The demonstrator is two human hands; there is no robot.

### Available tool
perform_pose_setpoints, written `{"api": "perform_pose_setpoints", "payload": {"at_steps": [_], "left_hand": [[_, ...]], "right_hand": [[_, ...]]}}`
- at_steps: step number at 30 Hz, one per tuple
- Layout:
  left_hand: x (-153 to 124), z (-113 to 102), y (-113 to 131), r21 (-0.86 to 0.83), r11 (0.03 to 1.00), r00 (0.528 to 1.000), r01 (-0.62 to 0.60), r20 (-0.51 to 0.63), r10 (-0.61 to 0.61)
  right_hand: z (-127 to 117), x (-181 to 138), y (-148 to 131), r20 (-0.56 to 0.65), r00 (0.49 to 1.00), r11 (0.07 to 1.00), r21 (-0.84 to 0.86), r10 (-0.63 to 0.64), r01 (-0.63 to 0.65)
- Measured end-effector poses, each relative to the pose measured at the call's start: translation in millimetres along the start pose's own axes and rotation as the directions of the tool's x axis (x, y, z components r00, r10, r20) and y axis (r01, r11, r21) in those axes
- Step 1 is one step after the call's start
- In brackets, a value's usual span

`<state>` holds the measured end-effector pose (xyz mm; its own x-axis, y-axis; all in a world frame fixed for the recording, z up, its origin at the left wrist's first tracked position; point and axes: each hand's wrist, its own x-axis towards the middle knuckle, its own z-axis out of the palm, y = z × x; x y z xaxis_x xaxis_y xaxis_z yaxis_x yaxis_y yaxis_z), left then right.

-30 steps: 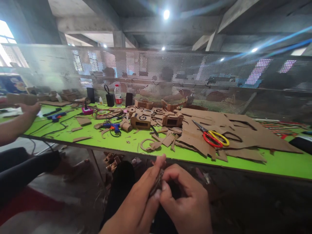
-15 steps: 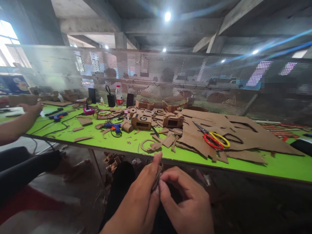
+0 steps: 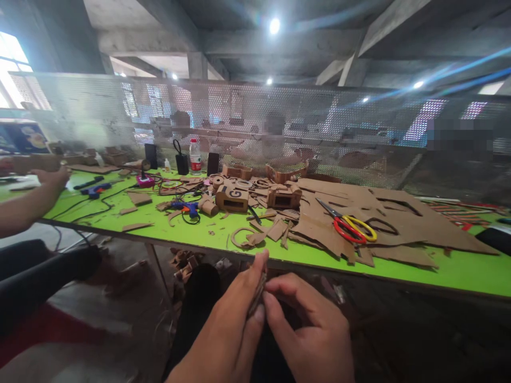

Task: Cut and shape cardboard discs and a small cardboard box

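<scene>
In front of the table edge, my left hand [image 3: 233, 314] is closed around a small piece of cardboard [image 3: 257, 300], which is mostly hidden behind its fingers. My right hand [image 3: 309, 324] is right beside it, thumb and forefinger pinched together at the piece's edge. Whether those fingertips grip the cardboard or some tiny bit of it cannot be made out. Beyond my hands, a cardboard ring [image 3: 240, 237] and several scraps lie near the table's front edge. Two cardboard box shapes, one marked with a letter G [image 3: 232, 201] and one plain [image 3: 284, 197], stand behind them.
Scissors with red and yellow handles [image 3: 351, 229] rest on large cardboard sheets [image 3: 399, 213] on the green table [image 3: 471, 271]. Left of centre lies a blue glue gun [image 3: 187, 207] with cables. A bottle [image 3: 195, 158] stands at the back. A co-worker's arm [image 3: 34, 205] reaches in from the left.
My right hand has shifted slightly right, its pinched fingertips a little off the left thumb. My left hand still holds the cardboard piece, tilted marginally.
</scene>
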<state>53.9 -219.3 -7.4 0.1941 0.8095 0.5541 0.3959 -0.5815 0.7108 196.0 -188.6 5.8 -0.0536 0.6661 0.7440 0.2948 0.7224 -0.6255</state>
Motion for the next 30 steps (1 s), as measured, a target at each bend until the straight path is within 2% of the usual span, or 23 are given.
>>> {"api": "perform_pose_setpoints", "payload": {"at_steps": [4,7,14,19,27,30], "left_hand": [[-4,1,3,-0.177,0.958,0.973,0.225,0.000,-0.229],[-5,2,4,-0.253,0.919,0.952,0.302,0.026,-0.306],[-4,-2,11,-0.174,0.951,0.966,0.256,0.020,-0.256],[-1,-3,9,-0.109,0.962,0.968,0.252,0.023,-0.251],[9,-1,15,-0.100,0.976,0.981,0.192,0.019,-0.191],[9,1,11,-0.100,0.972,0.977,0.215,0.019,-0.214]], "right_hand": [[-3,2,-4,0.004,1.000,0.999,0.034,0.007,-0.007],[-4,5,-6,0.021,0.999,0.998,0.054,0.032,-0.033],[-6,8,-5,0.063,0.997,0.998,0.036,0.050,-0.052],[-7,8,1,0.151,0.985,0.993,0.070,0.085,-0.096],[-1,4,12,0.091,0.996,1.000,-0.017,0.023,-0.022],[0,4,17,0.096,0.994,0.998,-0.010,0.056,-0.055]]}}
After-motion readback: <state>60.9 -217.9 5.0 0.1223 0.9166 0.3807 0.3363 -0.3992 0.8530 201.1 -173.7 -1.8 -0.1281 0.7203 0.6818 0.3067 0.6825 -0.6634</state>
